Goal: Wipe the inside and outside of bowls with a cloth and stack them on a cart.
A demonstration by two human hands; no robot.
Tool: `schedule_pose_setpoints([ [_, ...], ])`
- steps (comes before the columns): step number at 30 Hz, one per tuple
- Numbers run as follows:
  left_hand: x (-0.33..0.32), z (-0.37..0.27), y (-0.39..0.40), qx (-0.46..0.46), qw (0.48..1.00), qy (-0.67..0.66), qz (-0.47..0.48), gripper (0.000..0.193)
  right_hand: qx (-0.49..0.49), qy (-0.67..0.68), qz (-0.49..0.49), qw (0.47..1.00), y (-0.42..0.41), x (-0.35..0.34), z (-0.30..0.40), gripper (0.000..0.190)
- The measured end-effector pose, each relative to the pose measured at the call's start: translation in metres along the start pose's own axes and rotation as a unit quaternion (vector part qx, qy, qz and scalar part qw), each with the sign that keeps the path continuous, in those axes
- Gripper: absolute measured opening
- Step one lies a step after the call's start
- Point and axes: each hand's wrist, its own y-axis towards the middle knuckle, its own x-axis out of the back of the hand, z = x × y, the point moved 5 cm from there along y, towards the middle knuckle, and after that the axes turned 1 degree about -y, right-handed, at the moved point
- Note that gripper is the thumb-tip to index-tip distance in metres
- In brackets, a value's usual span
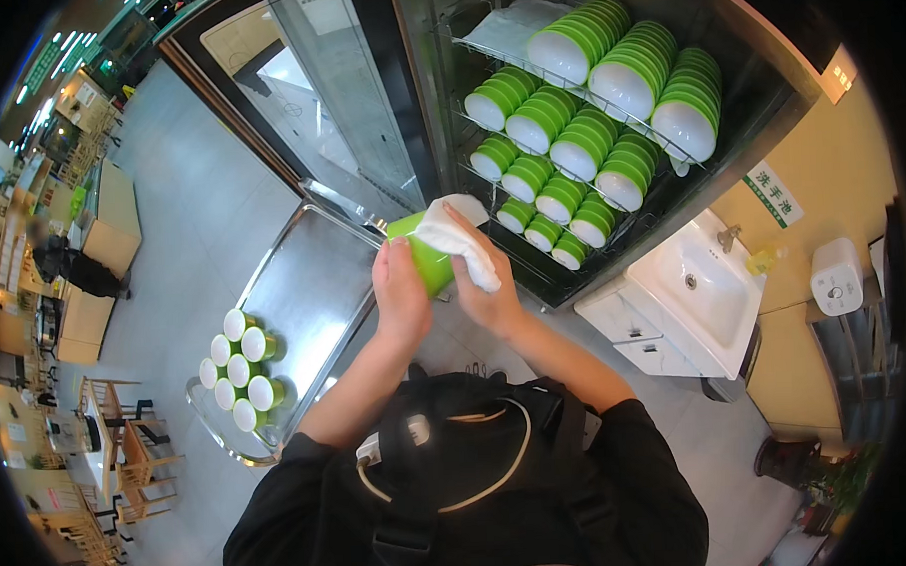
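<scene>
A green bowl (428, 260) is between my hands in front of my chest. My left hand (404, 288) grips its left side, thumb on the green outside. A white cloth (463, 245) lies over the bowl's right part, pinched in my right hand (490, 282). To the left, a group of green cups with white insides (242, 370) stands on a stainless steel trolley (303, 288). Ahead, an open cabinet holds rows of nested green bowls (625, 82) on wire racks (566, 84), with smaller ones (571, 226) on the lower levels.
The cabinet's glass door (319, 85) stands swung out at the left, near the trolley. A white washbasin (692, 278) is right of the cabinet. Wooden chairs (133, 459) stand at the far left, and a person in dark clothes (82, 266) is by a distant counter (98, 295).
</scene>
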Motion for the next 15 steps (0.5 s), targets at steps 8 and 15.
schedule_pose_setpoints([
  [8,0.066,-0.018,0.018,0.083,0.995,0.060,0.008,0.034,-0.318,0.421,-0.113,0.842,-0.027,-0.019,-0.034,0.042],
  [15,0.110,-0.024,0.006,0.302,0.951,-0.028,0.059,0.053,0.238,-0.152,0.216,0.935,-0.002,-0.095,0.013,0.035],
])
